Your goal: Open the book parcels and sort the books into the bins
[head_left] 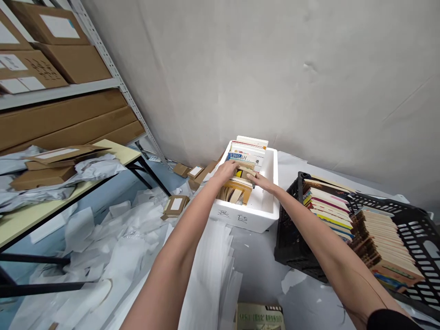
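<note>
Both my arms reach forward into a white foam box [256,215] on the floor by the wall. It holds upright books [248,153] at its far end and brown-edged books [237,190] nearer me. My left hand [227,170] rests on top of the books, fingers curled over their upper edges. My right hand [258,180] lies beside it on the same books, fingers stretched flat across the tops. Neither hand lifts a book clear of the row.
A black plastic crate [409,224] of stacked books stands at the right. White foam sheets [209,275] and wrapping litter the floor. A yellow-topped table [20,215] with cardboard mailers is at left, and a metal shelf [62,89] of cartons behind. A greenish book [260,316] lies near me.
</note>
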`<action>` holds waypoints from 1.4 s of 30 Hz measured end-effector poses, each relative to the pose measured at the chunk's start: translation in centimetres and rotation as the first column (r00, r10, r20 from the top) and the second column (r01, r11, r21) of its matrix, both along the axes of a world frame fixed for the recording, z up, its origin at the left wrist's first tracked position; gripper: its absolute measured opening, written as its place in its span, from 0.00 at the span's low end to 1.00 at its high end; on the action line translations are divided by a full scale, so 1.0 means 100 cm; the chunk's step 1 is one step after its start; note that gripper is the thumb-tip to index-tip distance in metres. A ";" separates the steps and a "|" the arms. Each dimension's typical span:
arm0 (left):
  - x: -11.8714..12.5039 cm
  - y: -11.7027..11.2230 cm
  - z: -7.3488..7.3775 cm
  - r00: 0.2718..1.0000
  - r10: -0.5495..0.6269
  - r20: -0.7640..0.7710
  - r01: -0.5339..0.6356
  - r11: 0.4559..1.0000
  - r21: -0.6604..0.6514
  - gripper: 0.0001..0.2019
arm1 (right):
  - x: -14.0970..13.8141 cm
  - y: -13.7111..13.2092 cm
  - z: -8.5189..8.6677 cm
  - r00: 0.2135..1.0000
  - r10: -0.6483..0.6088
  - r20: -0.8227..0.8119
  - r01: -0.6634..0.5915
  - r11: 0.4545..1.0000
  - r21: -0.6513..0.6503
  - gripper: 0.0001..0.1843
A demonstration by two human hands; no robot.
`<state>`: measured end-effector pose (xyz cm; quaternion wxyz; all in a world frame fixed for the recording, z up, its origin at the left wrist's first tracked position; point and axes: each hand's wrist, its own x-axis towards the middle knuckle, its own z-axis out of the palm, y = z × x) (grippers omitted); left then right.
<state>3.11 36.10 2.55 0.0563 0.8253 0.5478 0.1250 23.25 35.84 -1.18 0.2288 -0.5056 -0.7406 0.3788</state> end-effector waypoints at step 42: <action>0.027 -0.012 -0.046 0.996 0.047 0.076 -0.021 0.951 -0.310 0.28 | 0.027 -0.008 0.030 0.606 0.028 0.795 -0.103 0.994 0.044 0.25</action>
